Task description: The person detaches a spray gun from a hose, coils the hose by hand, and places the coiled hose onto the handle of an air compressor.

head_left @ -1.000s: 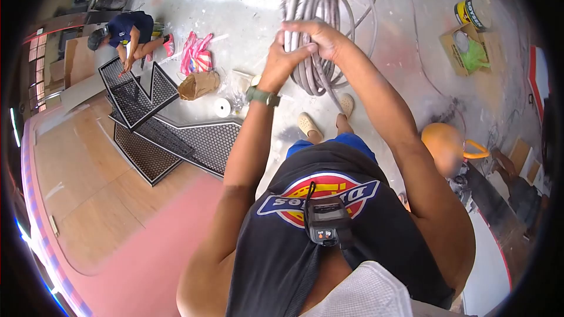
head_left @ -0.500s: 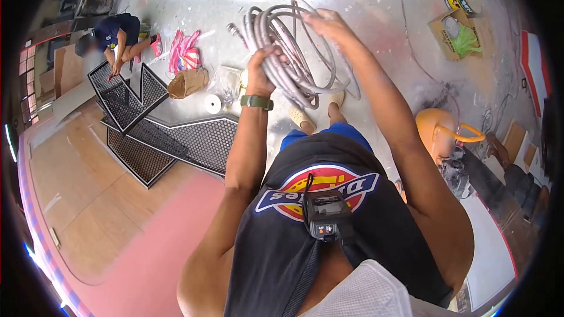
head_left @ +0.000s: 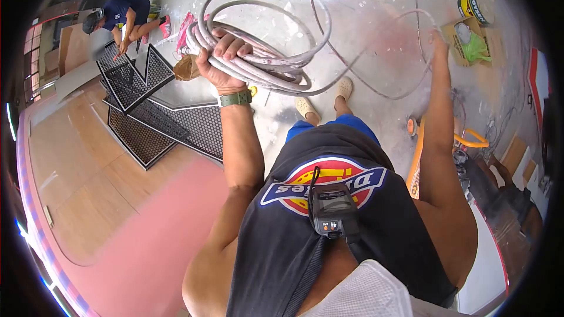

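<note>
A coiled grey hose [head_left: 276, 73] hangs in several loose loops in front of me. My left hand [head_left: 226, 58] is wrapped round the bundle at its left side, fingers closed over the strands. Out to the right, my right hand [head_left: 437, 44] is at the far end of a wide loop of the same hose. Its fingers are small and blurred, but they appear closed on the strand. A thinner stretch of hose runs from the loops across the floor behind.
Black perforated panels [head_left: 188, 132] lie on a wooden board [head_left: 88, 199] at left, where another person [head_left: 126, 14] crouches. At right are a paint bucket [head_left: 474, 9], a cardboard box with a green bag [head_left: 477, 50], and an orange-handled machine [head_left: 470, 139].
My right hand has swung far out to the right, drawing a long loop from the coil. My left hand has moved left and slightly down with the bundle, whose loops now spread wider.
</note>
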### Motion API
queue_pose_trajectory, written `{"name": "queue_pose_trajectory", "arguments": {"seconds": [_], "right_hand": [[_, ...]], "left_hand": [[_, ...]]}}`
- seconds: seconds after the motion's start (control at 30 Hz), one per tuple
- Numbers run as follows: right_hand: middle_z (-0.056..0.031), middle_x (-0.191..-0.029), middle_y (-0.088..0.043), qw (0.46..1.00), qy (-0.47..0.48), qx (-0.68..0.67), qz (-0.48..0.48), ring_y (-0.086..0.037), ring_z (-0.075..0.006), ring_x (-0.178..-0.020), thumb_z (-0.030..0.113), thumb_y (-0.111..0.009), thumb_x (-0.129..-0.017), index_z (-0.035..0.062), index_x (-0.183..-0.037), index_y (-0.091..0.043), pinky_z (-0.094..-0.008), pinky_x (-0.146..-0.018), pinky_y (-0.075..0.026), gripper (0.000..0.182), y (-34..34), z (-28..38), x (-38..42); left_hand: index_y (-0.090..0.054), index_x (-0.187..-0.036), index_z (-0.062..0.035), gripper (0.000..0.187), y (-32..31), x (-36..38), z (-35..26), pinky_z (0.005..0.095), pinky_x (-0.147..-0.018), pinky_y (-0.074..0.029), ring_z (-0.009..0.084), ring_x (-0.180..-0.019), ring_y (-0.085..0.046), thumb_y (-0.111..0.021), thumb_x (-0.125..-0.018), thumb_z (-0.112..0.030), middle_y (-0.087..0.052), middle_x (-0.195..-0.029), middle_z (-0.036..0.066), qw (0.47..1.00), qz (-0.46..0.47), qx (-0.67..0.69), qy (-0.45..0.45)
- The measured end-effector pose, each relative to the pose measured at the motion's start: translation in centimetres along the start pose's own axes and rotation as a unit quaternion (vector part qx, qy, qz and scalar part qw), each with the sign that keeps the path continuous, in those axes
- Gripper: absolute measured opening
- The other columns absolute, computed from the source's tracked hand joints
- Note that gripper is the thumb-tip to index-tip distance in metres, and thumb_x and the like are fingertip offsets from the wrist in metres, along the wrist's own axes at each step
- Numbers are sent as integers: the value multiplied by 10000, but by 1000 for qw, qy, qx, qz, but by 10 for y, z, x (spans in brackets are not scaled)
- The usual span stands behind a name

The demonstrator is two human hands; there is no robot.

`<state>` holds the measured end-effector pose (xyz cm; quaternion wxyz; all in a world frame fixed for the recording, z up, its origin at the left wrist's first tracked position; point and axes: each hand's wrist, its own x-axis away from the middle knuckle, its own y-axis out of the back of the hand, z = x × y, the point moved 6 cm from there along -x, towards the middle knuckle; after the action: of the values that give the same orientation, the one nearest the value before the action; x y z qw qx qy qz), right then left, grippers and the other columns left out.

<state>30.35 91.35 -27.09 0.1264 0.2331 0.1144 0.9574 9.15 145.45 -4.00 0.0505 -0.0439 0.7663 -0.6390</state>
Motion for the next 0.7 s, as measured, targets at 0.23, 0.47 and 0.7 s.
{"name": "queue_pose_trajectory", "arguments": {"seconds": [0.23,0.47,0.7], "right_hand": [[29,-789,-579,946,315,-6,70,-491,-67,-721,276,-564,-961,23,-1084,-664,-231,-667,-419,298,-83,215,190],[-180,-878,-653,761,435,113,467,-645,-348,-844,188,-679,-863,15,-949,-638,-399,-765,-507,197,-179,133,370],[-184,-804,-640,755,355,287,471,-625,-378,-766,306,-677,-835,37,-852,-629,-420,-672,-485,273,-175,41,305]], "left_hand": [[-566,-1142,-50,442,23,12,-9,373,-719,-438,163,-658,-490,-603,-827,-357,-588,-817,35,981,-56,-181,53],[-514,-1309,-48,716,-8,6,9,302,-674,-394,126,-704,-467,-667,-786,-512,-648,-1107,66,991,-30,-126,-14],[-547,-997,-107,331,-48,8,17,317,-740,-422,124,-746,-516,-699,-721,-209,-562,-744,-60,998,10,-64,-11]]}}
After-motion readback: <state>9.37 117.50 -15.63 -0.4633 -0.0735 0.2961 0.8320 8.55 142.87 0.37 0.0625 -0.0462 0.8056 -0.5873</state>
